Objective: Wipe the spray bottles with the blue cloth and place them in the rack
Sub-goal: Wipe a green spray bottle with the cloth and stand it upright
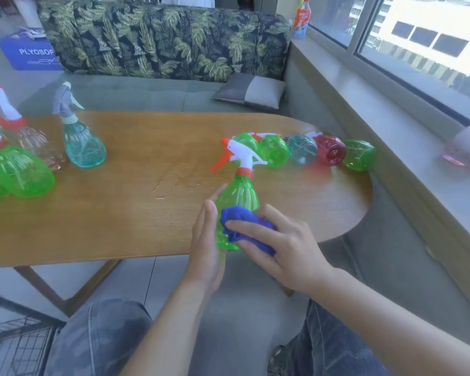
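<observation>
Head view is showing a person seated at a wooden table (136, 213), both bare hands working on one green spray bottle (238, 198) at the table's near edge. That bottle is standing roughly upright, its white head and orange trigger pointing left. The left hand (205, 245) is lying against the bottle's left side with fingers straight and extended, bracing it rather than curling round it. The right hand (278, 249) is pressing the blue cloth (244, 226) onto the bottle's lower body; its fingers are spread over the bunched cloth and look largely straight, with the cloth caught under them.

Five further bottles are lying on their sides in a row along the table's far right portion: two green (274, 150), one clear blue-tinted (302, 150), one red (331, 150) and one more green (360, 154), each touching or just beside its neighbour. At the left end, well apart from that row, several bottles are standing upright: a teal bottle with a grey head (83, 147), a clear pinkish bottle (42, 150) beside it, and green bottles with white-and-red heads (22, 172) at the frame edge.

A black wire rack (17, 340) is sitting on the floor at lower left, beside the person's left knee. A leaf-patterned sofa back (160, 36) and a grey cushion (251, 90) are sitting behind the table.
</observation>
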Motion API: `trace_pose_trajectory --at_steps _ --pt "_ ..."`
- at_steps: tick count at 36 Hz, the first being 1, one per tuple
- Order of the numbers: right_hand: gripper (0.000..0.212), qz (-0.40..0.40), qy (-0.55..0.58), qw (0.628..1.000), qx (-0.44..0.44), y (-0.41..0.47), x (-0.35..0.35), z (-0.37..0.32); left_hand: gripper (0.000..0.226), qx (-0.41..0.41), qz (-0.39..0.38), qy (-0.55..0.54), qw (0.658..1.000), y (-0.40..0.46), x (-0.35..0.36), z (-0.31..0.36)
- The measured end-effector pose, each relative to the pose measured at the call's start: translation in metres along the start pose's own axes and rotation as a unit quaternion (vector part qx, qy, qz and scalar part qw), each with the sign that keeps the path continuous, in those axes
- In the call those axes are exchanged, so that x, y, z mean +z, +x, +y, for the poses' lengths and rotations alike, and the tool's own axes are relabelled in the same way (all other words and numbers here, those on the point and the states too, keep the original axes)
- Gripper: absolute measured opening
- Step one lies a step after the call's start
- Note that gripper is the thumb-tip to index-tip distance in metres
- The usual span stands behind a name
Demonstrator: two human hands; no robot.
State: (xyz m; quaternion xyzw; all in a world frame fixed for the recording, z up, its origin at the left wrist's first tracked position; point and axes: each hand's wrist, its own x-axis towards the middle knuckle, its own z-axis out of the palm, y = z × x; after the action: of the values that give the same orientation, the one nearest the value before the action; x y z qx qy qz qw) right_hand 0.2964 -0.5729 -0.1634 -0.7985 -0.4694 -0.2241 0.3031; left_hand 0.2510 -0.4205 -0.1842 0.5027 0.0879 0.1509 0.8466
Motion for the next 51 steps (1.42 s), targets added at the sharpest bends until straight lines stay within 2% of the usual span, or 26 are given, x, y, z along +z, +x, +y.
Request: trace_pose_trajectory --at_steps 5,11,14,21,28,33,35,39,41,45,51 --pt "0.03 -0.052 0.007 0.998 -0.036 -0.002 -0.009 0.003 0.091 -0.001 -0.008 -0.005 1.0 0.002 -0.002 0.0" --pt "0.03 0.074 0.031 0.99 0.113 0.033 -0.029 0.027 0.088 0.007 -0.015 0.019 1.0 0.003 -0.002 -0.003" --pt "0.028 0.078 0.01 0.987 0.137 0.048 -0.033 0.042 0.083 0.012 -0.038 0.046 0.998 0.001 -0.002 -0.006" --pt "0.03 0.01 -0.054 0.995 0.083 0.058 -0.035 0.058 0.076 0.016 -0.057 0.058 0.997 0.0 0.0 -0.004" --pt "0.025 0.061 -0.077 0.988 0.119 0.065 -0.041 0.069 0.078 0.023 -0.062 0.08 0.995 -0.002 0.001 -0.001" --pt "0.025 -0.012 -0.051 0.998 0.045 0.058 -0.033 0.059 0.077 0.031 -0.055 0.082 0.995 0.0 0.001 -0.002" --pt "0.024 -0.003 -0.066 0.997 0.047 0.061 -0.034 0.06 0.076 0.031 -0.057 0.085 0.994 0.001 0.0 -0.004" --pt "0.026 0.064 -0.076 0.989 0.113 0.07 -0.038 0.068 0.074 0.033 -0.074 0.1 0.992 0.001 -0.001 -0.004" --pt "0.027 0.059 -0.069 0.989 0.114 0.07 -0.037 0.068 0.075 0.033 -0.074 0.104 0.991 0.0 -0.001 -0.004" --pt "0.026 0.001 -0.062 0.996 0.057 0.066 -0.035 0.062 0.077 0.038 -0.068 0.109 0.991 0.0 -0.003 -0.002" --pt "0.025 0.064 -0.08 0.988 0.116 0.071 -0.042 0.069 0.077 0.039 -0.072 0.097 0.992 -0.001 -0.001 -0.002"
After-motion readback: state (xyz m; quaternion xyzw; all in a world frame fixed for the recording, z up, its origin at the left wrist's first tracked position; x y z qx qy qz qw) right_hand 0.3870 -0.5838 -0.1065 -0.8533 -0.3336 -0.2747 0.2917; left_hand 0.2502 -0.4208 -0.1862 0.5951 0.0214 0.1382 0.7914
